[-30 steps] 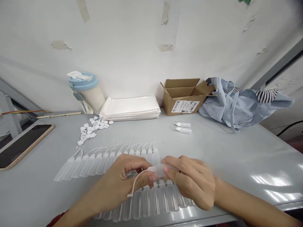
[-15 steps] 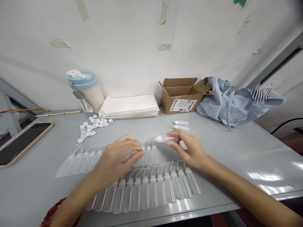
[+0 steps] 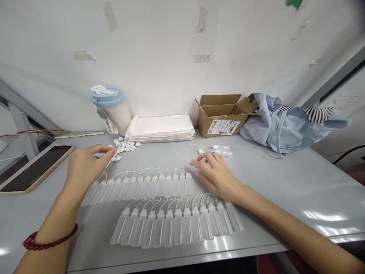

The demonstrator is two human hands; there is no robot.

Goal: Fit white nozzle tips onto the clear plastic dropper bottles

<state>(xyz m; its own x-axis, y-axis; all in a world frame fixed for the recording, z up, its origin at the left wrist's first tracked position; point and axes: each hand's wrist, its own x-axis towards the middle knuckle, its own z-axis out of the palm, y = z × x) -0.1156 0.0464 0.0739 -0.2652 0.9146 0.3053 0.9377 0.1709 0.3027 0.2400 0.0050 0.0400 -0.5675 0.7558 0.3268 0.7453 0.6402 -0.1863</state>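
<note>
My left hand (image 3: 88, 165) reaches to the pile of small white caps (image 3: 125, 145), with thumb and forefinger pinched together on a white cap at the pile's edge. My right hand (image 3: 218, 173) is open, fingers apart and curved. It is over the table just in front of a few clear squeeze bottles (image 3: 224, 153) lying on their sides; its fingers partly cover one of them. Two rows of translucent bottles with thin looped straps lie between my hands and nearer to me: a back row (image 3: 154, 187) and a front row (image 3: 178, 228).
Along the wall stand a tumbler with a blue lid (image 3: 110, 99), a stack of white envelopes (image 3: 162, 127), an open cardboard box (image 3: 221, 118) and a bunched blue cloth (image 3: 273, 125). A phone (image 3: 34, 171) lies at the left on the grey table (image 3: 285, 190).
My left hand has moved left from the back row to the caps. My right hand has let go of the bottle it held, beside the lying bottles. The view has shifted slightly.
</note>
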